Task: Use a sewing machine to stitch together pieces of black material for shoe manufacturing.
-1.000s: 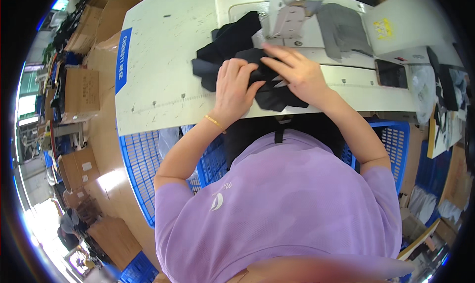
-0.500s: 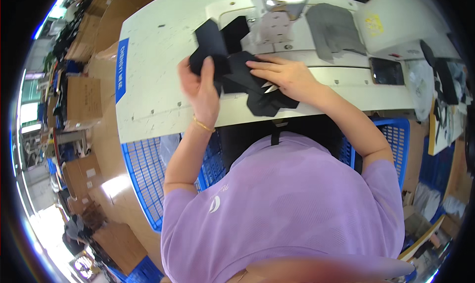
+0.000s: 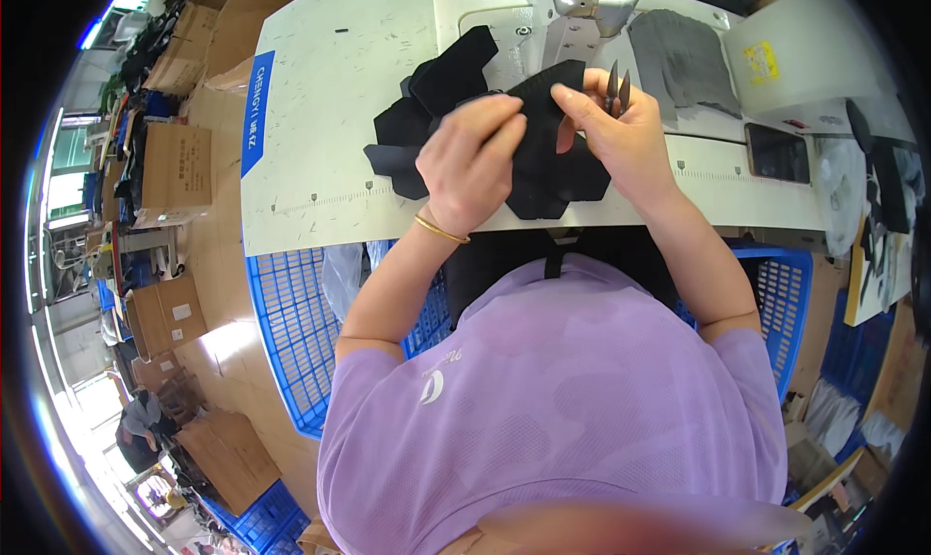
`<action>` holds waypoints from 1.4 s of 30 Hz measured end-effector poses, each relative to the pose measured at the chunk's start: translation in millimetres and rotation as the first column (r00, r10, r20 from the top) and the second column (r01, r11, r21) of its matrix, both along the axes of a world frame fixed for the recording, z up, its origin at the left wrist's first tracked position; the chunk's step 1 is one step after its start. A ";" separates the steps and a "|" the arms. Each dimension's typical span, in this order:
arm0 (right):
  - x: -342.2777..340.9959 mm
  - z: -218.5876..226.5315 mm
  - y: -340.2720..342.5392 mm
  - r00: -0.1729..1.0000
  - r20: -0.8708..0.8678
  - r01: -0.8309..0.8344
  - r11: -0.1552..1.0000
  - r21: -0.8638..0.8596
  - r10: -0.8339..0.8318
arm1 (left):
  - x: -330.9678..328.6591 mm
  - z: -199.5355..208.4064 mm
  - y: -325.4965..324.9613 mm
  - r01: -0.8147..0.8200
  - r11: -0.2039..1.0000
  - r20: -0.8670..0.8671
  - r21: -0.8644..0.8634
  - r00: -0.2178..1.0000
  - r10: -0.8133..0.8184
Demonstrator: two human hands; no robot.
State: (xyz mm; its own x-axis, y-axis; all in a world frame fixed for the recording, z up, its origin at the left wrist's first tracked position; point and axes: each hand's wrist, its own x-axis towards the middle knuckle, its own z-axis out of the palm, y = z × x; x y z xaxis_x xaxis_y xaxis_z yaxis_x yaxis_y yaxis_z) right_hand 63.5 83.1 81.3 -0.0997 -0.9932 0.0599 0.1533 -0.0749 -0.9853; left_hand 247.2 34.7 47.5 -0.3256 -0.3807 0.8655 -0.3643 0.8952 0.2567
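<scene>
A black fabric piece is raised at the front of the sewing table, its upper corner pinched between the thumb and fingers of my right hand. Tucked in that same hand is a pair of dark thread snips, blades pointing up. My left hand is closed, its fingertips pinching at the left edge of the same piece. More black fabric pieces lie in a loose pile beneath and left of my left hand, and its fingers hide part of them.
Just beyond the fabric stands the sewing machine head. A grey fabric piece, a phone and a whitish translucent bin are on the right. Blue plastic baskets sit below the table edge on both sides.
My left hand has moved right, from the pile to the raised piece. My right hand has turned up and lifted a fabric corner, and the snips now point upward.
</scene>
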 end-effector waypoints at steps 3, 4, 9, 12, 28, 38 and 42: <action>-8.6 0.0 5.7 0.998 0.060 -0.029 0.999 0.033 0.026 | 1.5 19.7 11.0 0.204 0.974 0.227 0.103 0.948 -0.223; -11.4 -1.7 8.4 0.998 0.059 -0.024 0.999 0.034 0.022 | 2.5 26.9 16.3 0.175 0.964 0.202 0.200 0.955 -0.215; -9.3 -2.9 24.9 0.967 -0.185 -0.170 0.984 0.058 0.177 | -10.8 34.7 24.8 0.089 0.778 -0.009 0.622 0.994 -0.106; -47.6 -24.4 -0.7 0.758 -0.627 -0.022 0.953 -0.303 -0.182 | -16.6 25.8 22.5 0.110 0.712 -0.025 0.694 0.991 -0.129; -155.5 -37.1 -87.5 0.006 -0.953 -0.175 0.938 -0.298 -0.302 | -19.7 19.5 1.3 0.355 0.244 -0.309 0.902 0.928 -0.208; -150.3 -7.3 -96.6 0.071 -0.997 -0.065 0.998 0.022 0.026 | -21.6 20.0 5.1 0.370 0.232 -0.350 0.900 0.929 -0.123; -157.6 -14.0 -100.7 0.080 -0.995 -0.084 0.995 0.054 0.061 | -26.5 19.0 4.7 0.383 0.254 -0.371 0.888 0.924 -0.095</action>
State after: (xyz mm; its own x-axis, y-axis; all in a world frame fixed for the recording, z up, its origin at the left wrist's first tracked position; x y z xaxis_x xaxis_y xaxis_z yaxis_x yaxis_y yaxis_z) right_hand -94.1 -17.6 67.3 0.1351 -0.9895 0.0506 -0.9602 -0.1434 -0.2398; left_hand 220.8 39.4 66.6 -0.4383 -0.8986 0.0176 0.0090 0.0152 0.9998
